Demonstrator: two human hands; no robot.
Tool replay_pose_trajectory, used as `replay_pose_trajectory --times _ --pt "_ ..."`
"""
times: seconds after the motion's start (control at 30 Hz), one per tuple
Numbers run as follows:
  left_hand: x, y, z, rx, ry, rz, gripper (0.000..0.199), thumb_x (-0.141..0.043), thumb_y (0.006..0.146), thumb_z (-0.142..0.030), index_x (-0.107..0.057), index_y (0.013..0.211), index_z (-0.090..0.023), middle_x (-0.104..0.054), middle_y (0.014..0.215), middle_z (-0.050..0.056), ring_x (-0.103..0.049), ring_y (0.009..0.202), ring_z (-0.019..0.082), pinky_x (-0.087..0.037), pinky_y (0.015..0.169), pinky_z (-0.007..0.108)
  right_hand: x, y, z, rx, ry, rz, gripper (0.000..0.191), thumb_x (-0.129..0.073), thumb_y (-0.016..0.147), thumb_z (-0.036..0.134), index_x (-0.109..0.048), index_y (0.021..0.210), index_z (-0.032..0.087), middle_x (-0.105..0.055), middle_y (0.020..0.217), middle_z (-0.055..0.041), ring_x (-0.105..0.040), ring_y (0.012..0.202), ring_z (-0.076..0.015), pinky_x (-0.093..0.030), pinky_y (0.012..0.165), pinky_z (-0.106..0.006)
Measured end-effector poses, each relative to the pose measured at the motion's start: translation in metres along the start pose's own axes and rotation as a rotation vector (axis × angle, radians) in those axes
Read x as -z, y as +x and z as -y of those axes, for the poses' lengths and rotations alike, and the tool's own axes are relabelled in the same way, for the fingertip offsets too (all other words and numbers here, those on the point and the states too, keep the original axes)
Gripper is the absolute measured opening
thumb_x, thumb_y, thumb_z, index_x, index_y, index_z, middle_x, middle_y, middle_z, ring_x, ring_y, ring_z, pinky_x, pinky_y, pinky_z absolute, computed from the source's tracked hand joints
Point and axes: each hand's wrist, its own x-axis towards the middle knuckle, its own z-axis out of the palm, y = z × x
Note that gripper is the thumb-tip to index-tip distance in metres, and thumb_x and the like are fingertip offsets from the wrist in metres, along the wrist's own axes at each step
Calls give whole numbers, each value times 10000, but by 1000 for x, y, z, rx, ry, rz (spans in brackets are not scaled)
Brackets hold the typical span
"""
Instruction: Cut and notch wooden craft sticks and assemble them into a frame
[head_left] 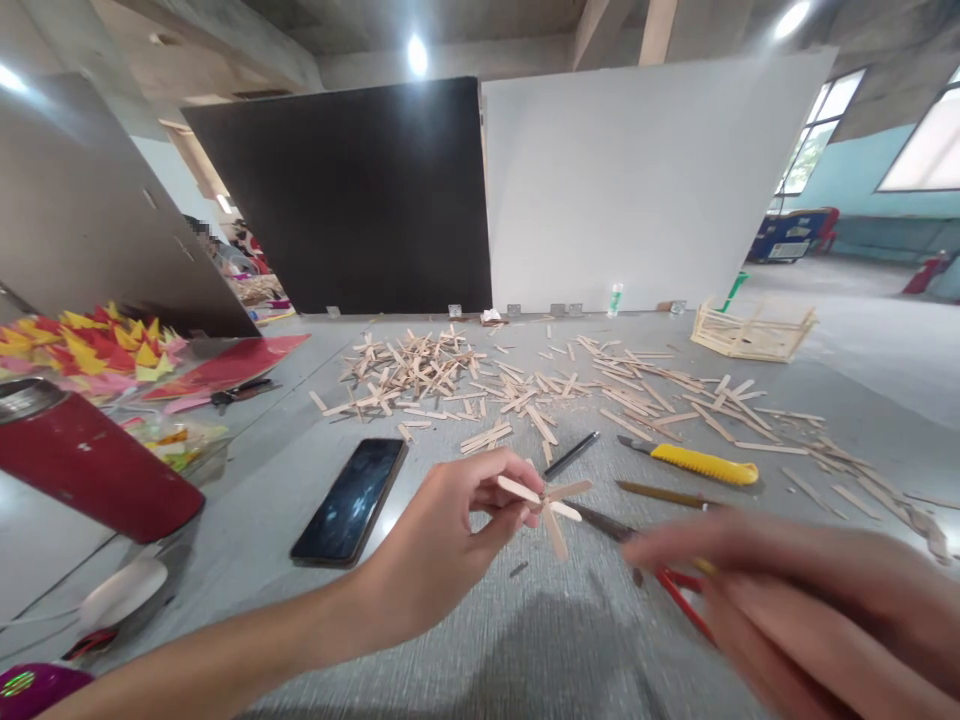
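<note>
My left hand (469, 530) pinches a small star-shaped piece made of crossed flat wooden sticks (555, 525) between thumb and fingers, above the grey table. To the right, my right hand (810, 600) is smeared by motion, and whether anything is in its fingers cannot be made out. Partly behind that hand are red-handled scissors (682, 600), their dark blades pointing toward the star piece. Just beyond lie a black pen (571, 455), a yellow utility knife (701, 464) with its blade showing, and a thin brownish stick-like tool (664, 493).
Loose wooden sticks (420, 365) are strewn across the table's far half. A phone (349, 500) lies left of my left hand, beside a red flask (90, 460). A stick-built frame (750, 335) and a glue bottle (615, 300) stand near upright boards (630, 190).
</note>
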Motion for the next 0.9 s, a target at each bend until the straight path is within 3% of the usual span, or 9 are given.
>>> replay_pose_trajectory --times 0.13,0.27,0.33,0.47,0.57,0.63,0.7,0.77,0.9 --pt "-3 -1 -2 2 27 58 84 -606 964 -187 -685 991 -201 -719 938 25 -696 858 187 -536 796 323 -13 29 11 60 -186 69 364 -530 1037 492 -604 1361 345 -649 691 15 -591 561 -167 -496 500 -281" --pt "-6 -1 0 -19 53 90 126 -605 958 -161 -718 992 -207 -727 912 21 -672 868 184 -518 803 318 -18 43 5 312 -357 63 189 -583 1032 356 -682 1192 344 -744 922 20 -645 671 -140 -509 622 -272" --pt "-7 -1 1 -6 19 90 110 -616 966 -188 -709 1022 -208 -719 912 24 -659 863 183 -514 798 319 -18 44 2 349 -382 52 150 -570 1039 315 -695 1121 323 -752 924 29 -661 701 -140 -511 666 -274" --pt "-7 0 5 58 -246 10 448 -654 982 -321 -464 1378 -237 -667 1108 72 -657 938 204 -545 848 368 -17 47 -1 219 -331 32 146 -556 1039 339 -690 1011 289 -690 747 45 -614 596 -138 -487 588 -277" --pt "-4 3 6 130 -363 -71 536 -488 1061 -471 -272 1506 -266 -577 1361 154 -624 1164 255 -514 958 440 -18 51 -4 88 -235 26 161 -557 1033 364 -683 979 280 -649 716 43 -574 571 -138 -466 523 -262" --pt "-1 4 5 153 -404 27 541 -443 1069 -530 -277 1524 -288 -530 1467 149 -523 1347 256 -406 1105 463 -19 54 -6 22 -146 55 183 -546 1040 390 -674 978 275 -630 726 46 -566 555 -125 -457 500 -245" --pt "0 5 5 162 -441 188 611 -532 1029 -560 -289 1530 -308 -532 1487 125 -467 1409 246 -323 1172 456 -21 55 -6 -11 -66 87 224 -532 1047 428 -663 969 265 -599 720 54 -552 522 -106 -446 485 -234" --pt "-1 5 7 171 -462 294 673 -616 985 -563 -306 1519 -295 -585 1415 122 -521 1346 251 -340 1150 458 -23 55 -6 -10 -42 92 243 -524 1051 444 -657 966 258 -588 721 55 -544 528 -102 -443 498 -231" --pt "-8 4 15 127 -499 316 645 -610 1000 -525 -325 1478 -200 -693 1128 126 -654 1076 243 -448 981 433 -24 54 -11 61 -133 52 201 -527 1051 399 -663 985 266 -632 732 44 -542 608 -129 -445 559 -246"
